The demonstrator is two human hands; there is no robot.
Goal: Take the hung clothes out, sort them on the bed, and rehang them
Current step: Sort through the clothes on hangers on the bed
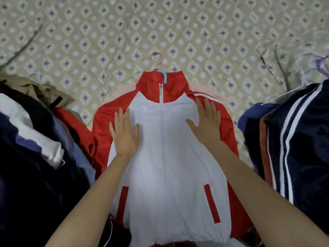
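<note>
A red and white zip jacket (170, 157) lies face up in the middle of the bed (89, 41), collar pointing away from me. A blue hanger hook (163, 75) shows at its collar, and a pink hanger hook (157, 58) sticks out beyond it from a pale pink garment (219, 94) underneath. My left hand (124, 134) lies flat on the jacket's white chest on the left side, fingers straight. Flat on the right chest near the shoulder lies my right hand (206, 123), fingers spread.
A heap of dark, white, blue and khaki clothes (35, 139) covers the bed's left side. Navy clothes with white stripes (293, 139) are piled at the right, with a hanger hook (320, 65) behind them. The patterned bedspread stretches away beyond the jacket.
</note>
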